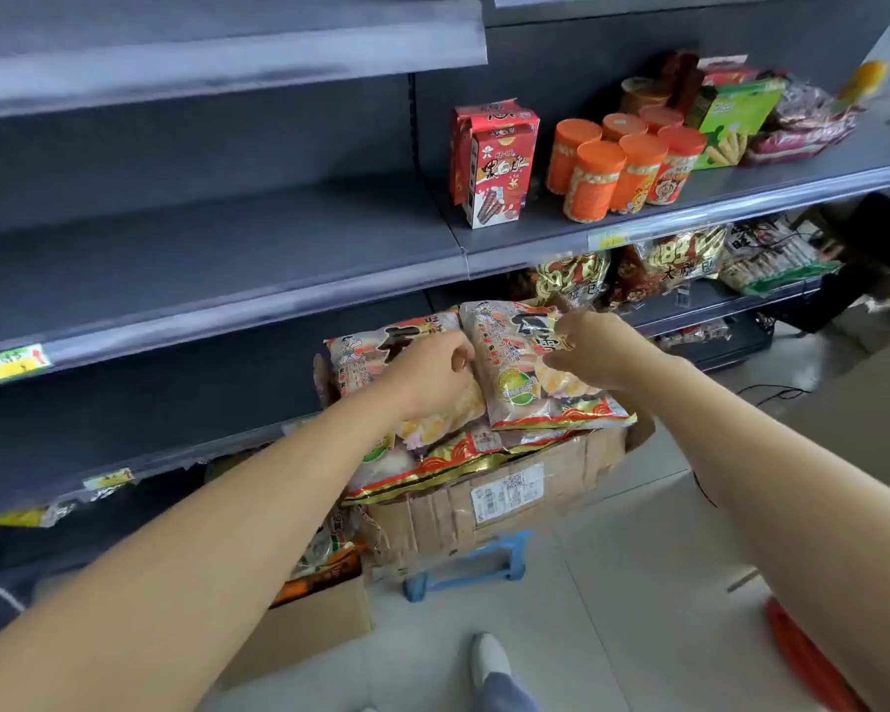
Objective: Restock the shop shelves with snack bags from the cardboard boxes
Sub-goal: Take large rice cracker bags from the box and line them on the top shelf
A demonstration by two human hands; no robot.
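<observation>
The grey shelf [561, 233] above my right hand [587, 352] carries, from left to right, red cartons [494, 167], orange-lidded canisters [623, 167], a green box [730, 120] and clear-wrapped packs [802, 125]. The lower shelf [715, 305], just right of my right hand, carries gold-and-red bags [684, 254]. The tiled floor [612, 557] carries a blue stool [484, 567] below both hands. A cardboard box [484, 501] of snack bags [520, 393] rests on the stool. A second box [304, 624] sits on the floor, below my left hand [432, 372].

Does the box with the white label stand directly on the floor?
No, the cardboard box rests on a blue stool.
</observation>
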